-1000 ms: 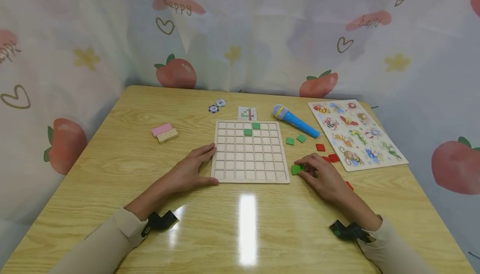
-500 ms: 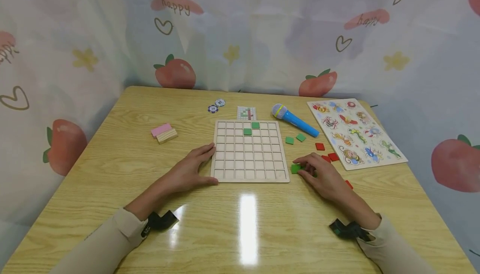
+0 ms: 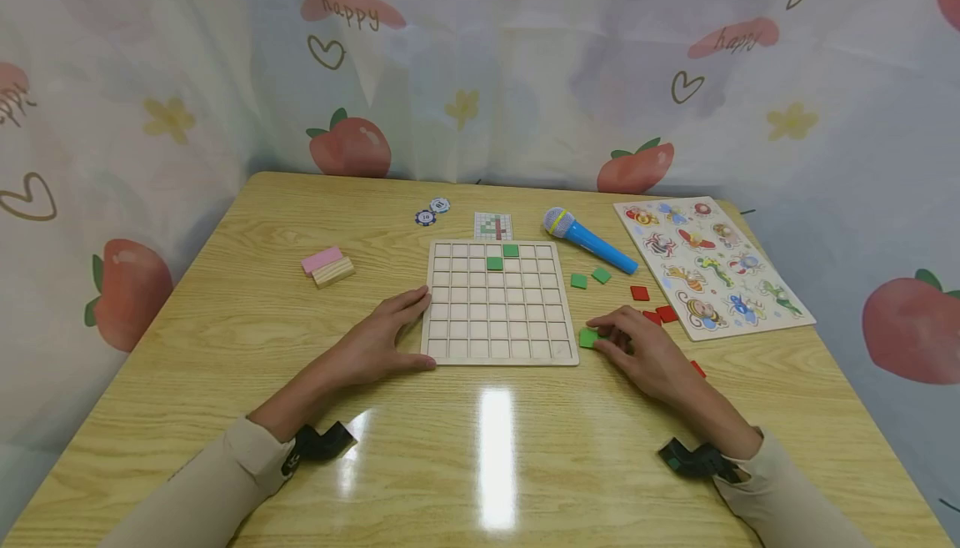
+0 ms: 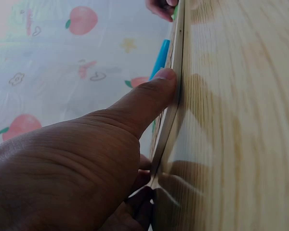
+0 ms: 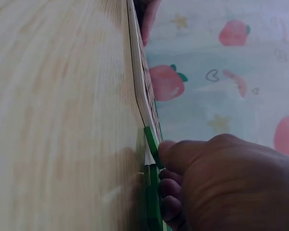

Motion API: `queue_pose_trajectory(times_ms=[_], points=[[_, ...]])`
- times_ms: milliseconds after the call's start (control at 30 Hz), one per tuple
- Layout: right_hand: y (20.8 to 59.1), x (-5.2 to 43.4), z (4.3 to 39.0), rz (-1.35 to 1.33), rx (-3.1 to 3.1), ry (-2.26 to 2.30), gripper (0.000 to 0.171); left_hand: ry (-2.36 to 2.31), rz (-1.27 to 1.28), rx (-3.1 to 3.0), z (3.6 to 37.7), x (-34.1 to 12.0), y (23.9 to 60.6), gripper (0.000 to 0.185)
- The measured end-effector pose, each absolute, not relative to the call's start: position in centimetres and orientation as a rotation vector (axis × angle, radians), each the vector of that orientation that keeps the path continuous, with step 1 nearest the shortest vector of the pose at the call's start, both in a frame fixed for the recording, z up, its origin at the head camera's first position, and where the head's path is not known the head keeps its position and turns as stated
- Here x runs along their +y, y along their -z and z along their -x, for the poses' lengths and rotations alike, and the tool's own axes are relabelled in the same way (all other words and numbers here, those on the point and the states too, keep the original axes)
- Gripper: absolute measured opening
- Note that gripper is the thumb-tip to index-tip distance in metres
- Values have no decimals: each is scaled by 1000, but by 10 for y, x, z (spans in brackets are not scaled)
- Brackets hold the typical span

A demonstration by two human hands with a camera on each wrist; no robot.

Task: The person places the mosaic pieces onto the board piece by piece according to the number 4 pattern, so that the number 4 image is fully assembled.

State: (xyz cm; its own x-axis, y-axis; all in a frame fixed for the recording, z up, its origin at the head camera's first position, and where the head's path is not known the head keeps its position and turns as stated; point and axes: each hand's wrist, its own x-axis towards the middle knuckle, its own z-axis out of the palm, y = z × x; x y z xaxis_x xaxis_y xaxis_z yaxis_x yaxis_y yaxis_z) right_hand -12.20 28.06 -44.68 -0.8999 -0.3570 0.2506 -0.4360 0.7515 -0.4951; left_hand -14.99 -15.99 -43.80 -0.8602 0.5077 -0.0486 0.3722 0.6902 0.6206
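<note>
A wooden grid board [image 3: 498,323] lies in the middle of the table with two green tiles [image 3: 495,263] in its far rows. My left hand [image 3: 408,331] rests against the board's near left corner, fingers along the left side and thumb [image 4: 154,91] pressed on the front edge [image 4: 176,96]. My right hand [image 3: 600,337] sits just right of the board's near right corner. It pinches a green tile [image 3: 587,337] on the table with curled fingers. In the right wrist view this tile [image 5: 150,139] stands slightly tipped by my thumb, more green beneath it.
Loose green tiles [image 3: 579,281] and red tiles [image 3: 640,293] lie right of the board. Behind them are a blue toy microphone [image 3: 592,241] and an animal peg puzzle [image 3: 708,264]. A pattern card [image 3: 492,226], two poker chips [image 3: 432,211] and pink and wooden blocks [image 3: 327,265] sit farther off.
My right hand has edged the green tile slightly left, toward the board's corner. The left hand has stayed where it was.
</note>
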Motion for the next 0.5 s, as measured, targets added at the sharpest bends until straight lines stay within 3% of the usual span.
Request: queue_pose_trajectory(times_ms=[500], points=[[446, 279, 120, -662, -2852, -831, 28, -926, -723, 2688, 149, -160, 437, 108]])
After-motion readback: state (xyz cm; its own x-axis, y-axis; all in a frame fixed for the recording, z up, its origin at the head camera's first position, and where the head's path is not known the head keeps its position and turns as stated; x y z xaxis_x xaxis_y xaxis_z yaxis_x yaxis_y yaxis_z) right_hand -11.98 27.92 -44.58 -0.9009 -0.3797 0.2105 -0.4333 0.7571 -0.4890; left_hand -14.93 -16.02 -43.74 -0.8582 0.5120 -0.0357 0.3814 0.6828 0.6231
